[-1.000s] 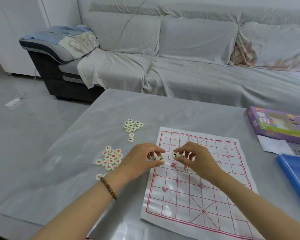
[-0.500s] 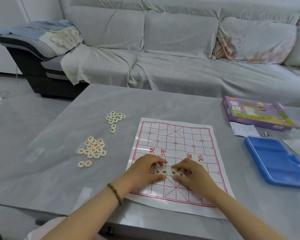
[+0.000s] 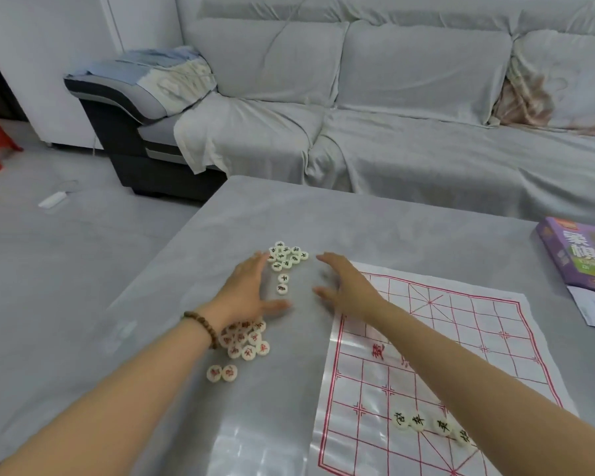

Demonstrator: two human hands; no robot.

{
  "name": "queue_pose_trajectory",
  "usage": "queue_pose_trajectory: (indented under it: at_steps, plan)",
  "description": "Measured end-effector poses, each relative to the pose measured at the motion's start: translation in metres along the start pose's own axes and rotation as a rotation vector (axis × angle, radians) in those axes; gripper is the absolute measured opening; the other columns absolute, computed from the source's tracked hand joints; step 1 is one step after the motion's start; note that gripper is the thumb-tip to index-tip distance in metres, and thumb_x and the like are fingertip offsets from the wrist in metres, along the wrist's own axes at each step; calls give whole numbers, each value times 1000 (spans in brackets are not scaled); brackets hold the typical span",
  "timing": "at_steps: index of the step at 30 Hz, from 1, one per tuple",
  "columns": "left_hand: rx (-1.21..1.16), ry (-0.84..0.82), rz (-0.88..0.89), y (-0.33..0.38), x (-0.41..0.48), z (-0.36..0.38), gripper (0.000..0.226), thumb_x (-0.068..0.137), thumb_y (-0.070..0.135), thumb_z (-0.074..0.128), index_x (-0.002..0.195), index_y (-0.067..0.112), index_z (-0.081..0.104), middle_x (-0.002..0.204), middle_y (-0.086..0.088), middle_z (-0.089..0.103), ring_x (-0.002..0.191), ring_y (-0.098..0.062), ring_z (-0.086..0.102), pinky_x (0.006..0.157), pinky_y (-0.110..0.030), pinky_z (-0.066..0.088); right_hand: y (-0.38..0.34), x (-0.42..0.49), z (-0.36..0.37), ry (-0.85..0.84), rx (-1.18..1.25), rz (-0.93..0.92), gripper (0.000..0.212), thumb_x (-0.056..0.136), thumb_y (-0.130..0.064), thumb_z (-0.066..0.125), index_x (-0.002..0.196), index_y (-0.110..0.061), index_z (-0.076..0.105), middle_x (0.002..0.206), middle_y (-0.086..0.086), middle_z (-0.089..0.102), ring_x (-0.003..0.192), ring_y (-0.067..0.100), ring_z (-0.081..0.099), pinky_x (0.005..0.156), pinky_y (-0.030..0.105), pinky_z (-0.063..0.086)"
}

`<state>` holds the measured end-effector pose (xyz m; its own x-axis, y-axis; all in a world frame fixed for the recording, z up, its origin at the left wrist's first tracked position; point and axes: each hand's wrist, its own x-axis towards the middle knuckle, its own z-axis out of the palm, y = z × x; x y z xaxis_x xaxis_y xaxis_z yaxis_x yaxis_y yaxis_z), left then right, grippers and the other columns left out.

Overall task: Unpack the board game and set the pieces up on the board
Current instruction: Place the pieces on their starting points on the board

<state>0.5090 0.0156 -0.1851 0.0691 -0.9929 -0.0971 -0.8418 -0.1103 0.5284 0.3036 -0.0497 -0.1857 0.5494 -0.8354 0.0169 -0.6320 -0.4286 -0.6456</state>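
now left hand [image 3: 246, 293] and right hand [image 3: 344, 290] have reached the black pieces [image 3: 287, 255].

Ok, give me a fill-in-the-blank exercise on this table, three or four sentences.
Both the left hand and the right hand reach toward the far pile, lettered in ____. The near pile is lettered in ____. The pieces showing on the board number ____. The bead bracelet is on the ____ wrist.
Missing words: black, red, four, left.
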Motion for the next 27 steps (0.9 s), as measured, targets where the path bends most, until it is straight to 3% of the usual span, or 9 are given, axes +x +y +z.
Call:
queue_pose_trajectory:
  at_steps: [3,7,13,18,21,24,27]
  plan:
    - [58,-43,-4,-5,26,2,121,65,65,70,149,13,0,158,-3,2,145,-18,3,118,-31,8,3,40,9,-33,-4,21,62,89,-19,58,144,-18,29,152,1,27,139,16,27,109,20,18]
    - [84,-41,32,-10,55,4,124,62,69,68,149,12,0,158,-2,4,145,-18,6,118,-31,8,5,77,16,-77,3,45,63,87,-12,56,144,-16,30,149,1,34,135,15,34,104,15,21]
    - [12,-23,191,-13,58,9,96,71,63,66,147,22,22,153,7,23,142,-13,16,116,-32,18,4,74,16,-78,-103,-73,44,89,-20,58,132,-20,49,133,-3,53,119,14,50,101,24,36]
    - [-64,10,224,-14,34,12,74,79,53,65,142,31,32,143,14,39,129,-5,38,105,-24,34,5,42,16,-12,-132,-108,36,90,-23,58,126,-24,56,127,-8,58,114,10,54,95,20,39]
    - [-121,32,215,-14,19,10,73,77,49,69,139,35,34,140,18,41,124,-2,41,103,-22,36,4,28,16,-5,-120,-109,38,87,-26,62,124,-27,58,124,-10,60,111,9,56,96,25,43]
    - [-127,17,213,-17,9,6,75,73,50,72,138,37,36,138,20,41,124,0,40,103,-21,35,3,18,13,-26,-123,-110,42,85,-28,65,125,-28,56,125,-12,58,110,6,55,94,21,42]
    - [-118,-4,199,-21,2,1,72,75,47,72,138,36,38,135,21,44,121,1,41,101,-19,34,4,9,9,-34,-108,-94,43,85,-17,61,126,-28,55,123,-12,59,108,5,55,86,10,39]
